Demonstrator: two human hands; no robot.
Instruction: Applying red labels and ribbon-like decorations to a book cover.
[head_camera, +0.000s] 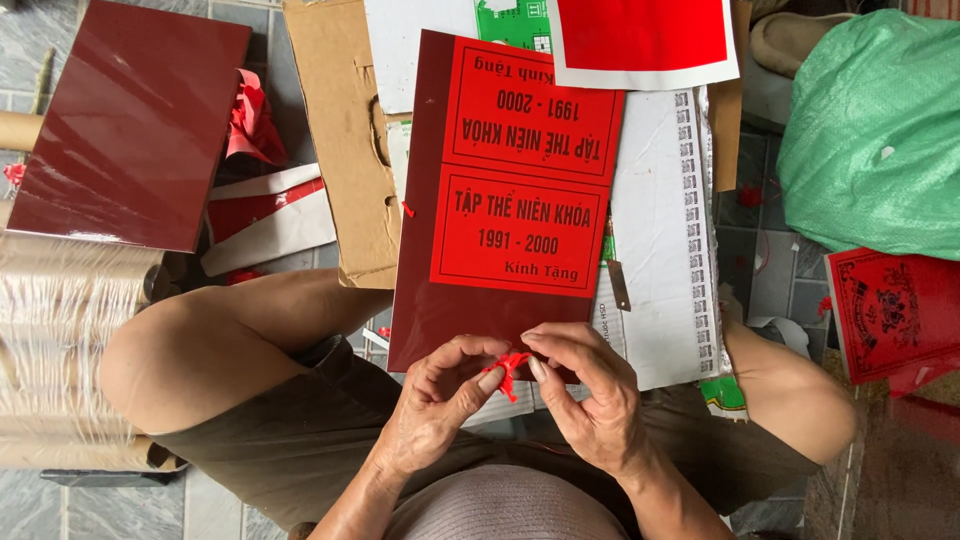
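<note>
- Pinching a small red scrap (510, 367) between them, the left hand (440, 400) and right hand (590, 395) each have a fingertip grip clenched on it, just over the near edge of the dark red board (425, 250).
- Judgement: peel slowly, keeping the pull low along the board so the scrap does not tear.
- The board lies flat across the lap, long axis running away from the person; two red labels (515, 225) sit on it, the nearer one reading upright to the person.
</note>
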